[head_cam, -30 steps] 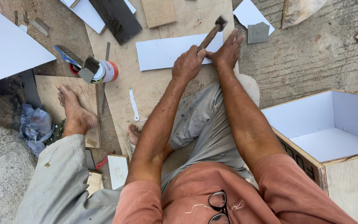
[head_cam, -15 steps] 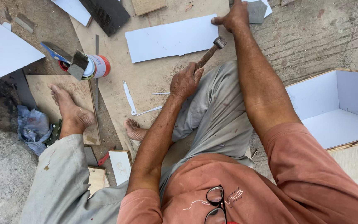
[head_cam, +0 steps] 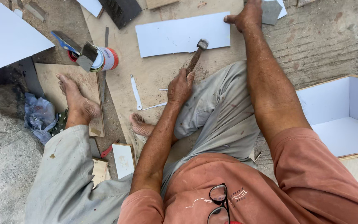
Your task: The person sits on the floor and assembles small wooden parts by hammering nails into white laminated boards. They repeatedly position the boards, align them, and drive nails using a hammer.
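I sit on the ground with the big plywood sheet (head_cam: pixel 162 79) spread under my legs, and everything else I place from it. Well off its right edge stands the open white-lined box (head_cam: pixel 344 116), its plywood walls already joined — that much looks done. Off the sheet's left corner lies a large white panel (head_cam: pixel 9 37). On the sheet, at its far end, lies the white laminate strip (head_cam: pixel 179 35), flat, with one long edge stepped where a notch has been cut; I judge it cut to shape but not yet fixed to anything. My right hand (head_cam: pixel 249 16) presses down on the strip's right end, fingers spread, holding nothing. My left hand (head_cam: pixel 181 87) is closed around the wooden handle of the hammer (head_cam: pixel 196 56), whose steel head rests just at the strip's near edge. At the sheet's left edge a glue tin (head_cam: pixel 106 59) lies on its side — a scraper (head_cam: pixel 87 56) across it. Thin white offcuts (head_cam: pixel 136 93) lie on the sheet just left of my left hand
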